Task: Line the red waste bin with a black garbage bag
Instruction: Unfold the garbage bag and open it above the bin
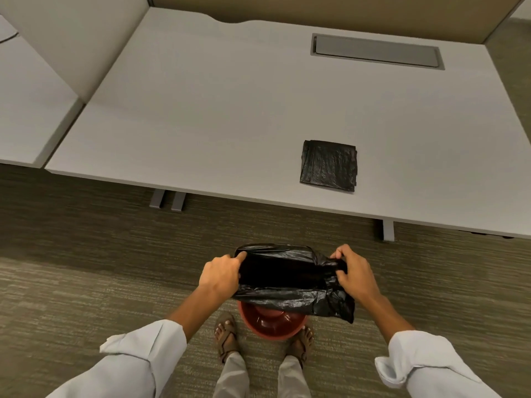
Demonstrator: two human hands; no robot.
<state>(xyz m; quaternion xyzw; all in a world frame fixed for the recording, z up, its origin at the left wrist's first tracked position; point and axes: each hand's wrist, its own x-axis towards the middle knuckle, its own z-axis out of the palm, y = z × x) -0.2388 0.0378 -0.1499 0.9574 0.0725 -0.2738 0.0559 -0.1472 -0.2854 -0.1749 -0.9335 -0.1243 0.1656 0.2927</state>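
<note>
Head view, only one given: both hands hold the black garbage bag (pixel 290 278) up in the air, mouth stretched open betw. them. Left hand (pixel 221 275) is clamped on the mouth's left edge, thumb over the rim; right hand (pixel 355 275) pinches bunched plastic on the right edge.

Bag's long axis runs left-right, opening faces up toward the camera. Red waste bin (pixel 271 321) stands on the carpet (pixel 100 268) directly below the bag, nearer the person, betw. their sandalled feet; its far part is hidden by the bag. Hands look about equally close to it.

So next move is prob. straight down, mouth kept wide. A second folded bag (pixel 329 165) lies on the desk (pixel 201 110), far right, untouched.
</note>
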